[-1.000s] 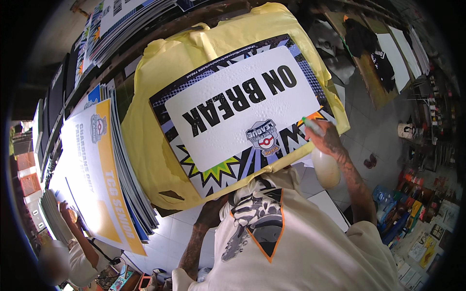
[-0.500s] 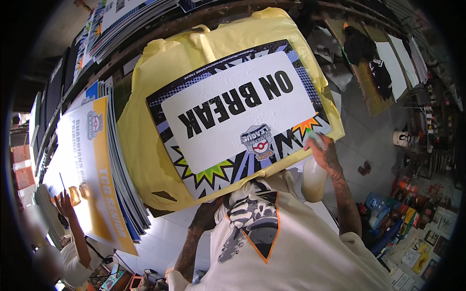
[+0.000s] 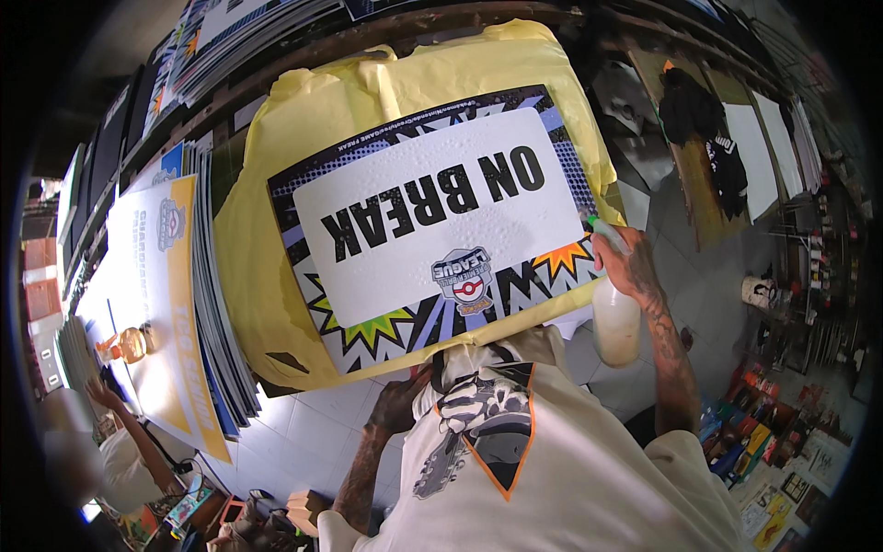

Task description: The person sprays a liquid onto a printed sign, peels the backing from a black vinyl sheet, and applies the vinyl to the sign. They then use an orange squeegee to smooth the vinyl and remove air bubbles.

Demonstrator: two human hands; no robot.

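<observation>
The shirt (image 3: 598, 460) is cream, loose and short-sleeved, its front bearing a grey-and-white print (image 3: 464, 396) overlapping a black triangle (image 3: 501, 451) edged in orange. Tattoo-like markings pattern the right forearm (image 3: 666, 339).

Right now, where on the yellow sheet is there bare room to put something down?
The yellow sheet shows bare between the sign and the stacked boards, and in a strip beyond the sign's far edge. Its right edge is crowded: the right hand holds a spray bottle there.
</observation>
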